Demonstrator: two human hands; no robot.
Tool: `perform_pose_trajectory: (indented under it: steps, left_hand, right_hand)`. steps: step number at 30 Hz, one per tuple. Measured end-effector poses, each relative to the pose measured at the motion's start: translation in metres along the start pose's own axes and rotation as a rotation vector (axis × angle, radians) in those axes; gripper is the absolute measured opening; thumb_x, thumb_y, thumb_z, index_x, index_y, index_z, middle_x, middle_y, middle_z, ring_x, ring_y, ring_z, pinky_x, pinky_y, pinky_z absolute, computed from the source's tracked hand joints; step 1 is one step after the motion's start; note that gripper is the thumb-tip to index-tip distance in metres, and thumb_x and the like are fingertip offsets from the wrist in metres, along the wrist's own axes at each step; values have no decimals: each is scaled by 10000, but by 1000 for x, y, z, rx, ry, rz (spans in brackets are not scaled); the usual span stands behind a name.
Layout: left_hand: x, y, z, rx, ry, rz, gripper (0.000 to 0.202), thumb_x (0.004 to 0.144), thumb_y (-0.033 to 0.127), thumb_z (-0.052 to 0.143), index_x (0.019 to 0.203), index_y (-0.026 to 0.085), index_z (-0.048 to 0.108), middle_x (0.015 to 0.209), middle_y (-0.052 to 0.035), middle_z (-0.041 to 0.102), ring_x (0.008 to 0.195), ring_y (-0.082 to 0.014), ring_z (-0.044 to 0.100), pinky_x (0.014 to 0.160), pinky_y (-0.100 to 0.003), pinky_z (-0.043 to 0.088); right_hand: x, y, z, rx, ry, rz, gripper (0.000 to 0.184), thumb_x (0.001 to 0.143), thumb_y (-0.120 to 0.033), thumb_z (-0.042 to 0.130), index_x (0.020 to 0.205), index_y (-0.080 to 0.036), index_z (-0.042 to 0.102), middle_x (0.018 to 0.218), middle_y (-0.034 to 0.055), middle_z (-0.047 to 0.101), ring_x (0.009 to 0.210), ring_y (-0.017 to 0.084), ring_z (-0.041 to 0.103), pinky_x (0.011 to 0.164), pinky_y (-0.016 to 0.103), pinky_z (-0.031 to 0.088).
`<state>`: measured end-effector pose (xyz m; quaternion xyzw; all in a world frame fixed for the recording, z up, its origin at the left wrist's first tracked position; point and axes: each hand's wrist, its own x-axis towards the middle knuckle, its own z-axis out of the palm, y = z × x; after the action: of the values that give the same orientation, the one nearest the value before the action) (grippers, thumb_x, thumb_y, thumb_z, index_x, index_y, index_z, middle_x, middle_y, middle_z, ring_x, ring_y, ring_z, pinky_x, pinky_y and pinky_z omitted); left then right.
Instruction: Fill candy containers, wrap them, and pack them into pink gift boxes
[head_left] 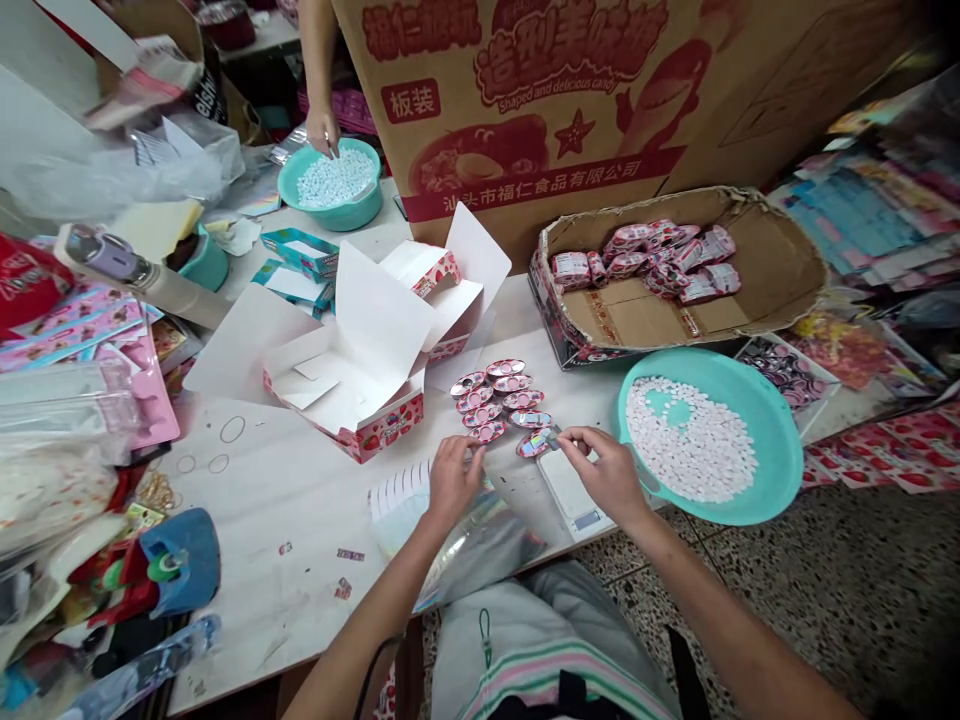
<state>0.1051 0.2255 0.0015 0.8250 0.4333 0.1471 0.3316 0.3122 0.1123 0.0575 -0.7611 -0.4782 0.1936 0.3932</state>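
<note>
Two short rows of small oval printed cases [508,383] in pink and red lie on the white table. Beside the lowest case of the left row is my left hand [454,478], its fingers bent and its thumb close to the forefinger; whether anything is between them is hidden. My right hand [604,472] pinches a small greyish flat piece [553,437] over the nearest case of the right row. Under that hand lies a white digital scale [562,485]. A shiny holographic sheet or bag [480,535] lies below my left hand at the table's edge.
A turquoise basin [776,440] of pale tablets stands right, below a cut-down carton [795,270] of wrapped packs. Open strawberry-print boxes [375,425] stand left. Behind, a co-worker's hand [323,130] reaches into another basin [352,215]. A large carton [525,120] blocks the back.
</note>
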Motion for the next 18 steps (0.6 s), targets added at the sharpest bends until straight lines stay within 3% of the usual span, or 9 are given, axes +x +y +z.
perform_pose_trajectory:
  steps: [3,7,10,14,18]
  left_hand:
    - [18,32,7,-349,-75,40,365,827,360,575,1165,228,533,1147,-78,593,1086,-224,522,938,-376,402]
    - [44,51,19,-820,-327,-66,626,725,389,694,1281,249,442,1342,-97,473,1198,-241,473,986,-385,387]
    - [60,52,24,-1086,-477,-176,493,675,393,737,1100,204,573,1145,-85,606,1054,-213,565,919,-348,433]
    - [72,52,22,-1155,-477,-318,321,640,371,766,824,148,628,800,-22,644,744,-126,595,754,-266,458]
    - [78,49,18,-1146,-521,-380,343,591,345,798,820,142,642,805,-19,658,718,-116,597,743,-255,456]
  right_hand:
    - [10,2,1,93,-43,77,164,858,-322,517,826,-197,618,774,21,632,658,140,511,658,263,401]
    - [24,2,1,275,-116,171,184,839,-342,531,798,-194,632,747,11,618,664,137,502,647,253,398]
    - [33,5,1,429,-130,273,214,813,-382,556,773,-186,632,735,12,613,679,138,518,647,249,406]
    - [44,15,4,583,-92,384,252,745,-430,622,746,-178,629,715,10,608,677,136,533,641,248,419]
    - [52,28,11,638,-62,447,290,696,-463,660,724,-176,632,686,14,611,659,137,537,620,246,428]
